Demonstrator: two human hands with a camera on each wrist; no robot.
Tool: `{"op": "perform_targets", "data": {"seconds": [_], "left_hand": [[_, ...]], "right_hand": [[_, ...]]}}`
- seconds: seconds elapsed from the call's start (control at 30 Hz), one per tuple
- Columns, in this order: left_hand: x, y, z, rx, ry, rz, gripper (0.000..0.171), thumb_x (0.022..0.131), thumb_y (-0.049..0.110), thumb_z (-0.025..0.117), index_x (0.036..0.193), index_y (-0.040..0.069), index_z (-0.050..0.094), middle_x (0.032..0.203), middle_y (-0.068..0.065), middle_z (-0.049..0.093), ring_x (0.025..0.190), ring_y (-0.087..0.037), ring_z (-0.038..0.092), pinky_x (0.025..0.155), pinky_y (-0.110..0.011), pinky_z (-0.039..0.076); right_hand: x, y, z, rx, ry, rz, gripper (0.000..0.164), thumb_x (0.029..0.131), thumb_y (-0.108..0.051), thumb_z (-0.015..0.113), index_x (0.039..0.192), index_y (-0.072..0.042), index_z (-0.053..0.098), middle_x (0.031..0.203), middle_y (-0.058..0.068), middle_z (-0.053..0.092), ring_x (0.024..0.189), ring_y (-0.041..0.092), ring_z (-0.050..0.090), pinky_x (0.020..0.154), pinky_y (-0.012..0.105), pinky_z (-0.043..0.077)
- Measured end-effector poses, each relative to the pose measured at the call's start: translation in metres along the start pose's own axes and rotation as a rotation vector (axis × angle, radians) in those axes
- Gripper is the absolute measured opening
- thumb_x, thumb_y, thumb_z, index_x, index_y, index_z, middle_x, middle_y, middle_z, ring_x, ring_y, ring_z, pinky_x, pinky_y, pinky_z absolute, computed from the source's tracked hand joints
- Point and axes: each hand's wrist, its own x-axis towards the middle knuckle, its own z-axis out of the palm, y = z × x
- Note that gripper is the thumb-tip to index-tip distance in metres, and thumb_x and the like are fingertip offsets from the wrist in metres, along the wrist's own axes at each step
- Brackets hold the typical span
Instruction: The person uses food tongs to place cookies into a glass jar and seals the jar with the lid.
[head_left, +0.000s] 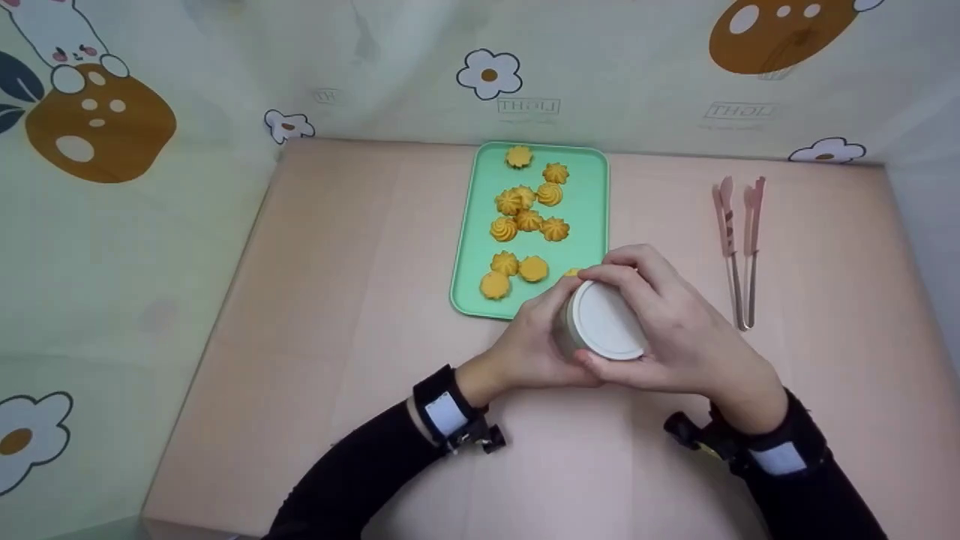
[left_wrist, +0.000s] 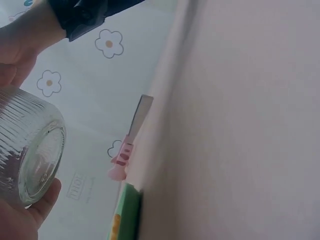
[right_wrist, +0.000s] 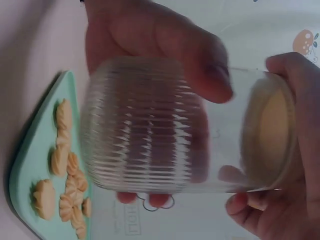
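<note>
Head view shows a person's two hands close together on one glass jar (right_wrist: 150,145); they are in front of the tray (head_left: 589,202) and hide its near right corner. The left hand (head_left: 529,349) is curled round the ribbed body of the jar, with the thumb along the glass. The right hand (head_left: 679,330) is bent over the top and grips the white lid (head_left: 609,319) by its rim, with the thumb at the side toward the person and the fingers at the far side. The lid sits on the jar (how tightly, I cannot tell). In the left wrist view the jar is lifted above the table (head_left: 337,262), and its round base is turned down toward the table.

The green tray lies near the middle of the table's far edge. On it are many yellow cookies (head_left: 529,220), some touching in a cluster at the middle, a few nearer to the tray's near edge, and one partly covered by the fingers. Toward the far right corner of the table lie metal tongs (head_left: 752,262); their pink ends point to the far edge. Behind the table hangs a pale sheet (head_left: 405,67), with printed flowers. Both arms wear black sleeves (head_left: 375,457) and straps at the wrists.
</note>
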Motion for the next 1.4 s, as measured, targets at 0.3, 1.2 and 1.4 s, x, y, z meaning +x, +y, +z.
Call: {"op": "perform_targets", "data": {"seconds": [0.3,1.2,1.4], "left_hand": [[-0.011,-0.015,0.014,-0.027,0.012,-0.068,0.094,0.074,0.025,0.098,0.150,0.003,0.048,0.143,-0.015,0.065,0.133,-0.019,0.063,0.114,-0.035,0.052],[-0.021,-0.034,0.020,-0.355,-0.055,-0.171,0.093,0.079,0.011,0.093,0.158,0.005,0.045,0.146,-0.009,0.064,0.134,-0.022,0.060,0.120,-0.043,0.048],[-0.023,-0.034,0.017,-0.450,-0.179,-0.148,0.084,0.077,0.011,0.093,0.149,0.003,0.051,0.142,-0.011,0.065,0.133,-0.023,0.060,0.120,-0.046,0.046]], "right_hand": [[-0.004,0.000,-0.010,-0.033,-0.115,0.083,0.073,0.087,-0.056,0.089,0.140,-0.011,0.070,0.130,0.009,0.065,0.119,0.025,0.064,0.094,0.041,0.059],[-0.007,0.010,0.012,-0.017,-0.164,0.145,0.068,0.087,-0.048,0.090,0.137,-0.007,0.070,0.125,0.009,0.063,0.119,0.025,0.061,0.090,0.043,0.062],[-0.010,0.014,0.003,0.153,-0.257,0.028,0.069,0.090,-0.045,0.091,0.146,-0.011,0.067,0.136,0.008,0.062,0.125,0.024,0.058,0.096,0.036,0.060]]}}
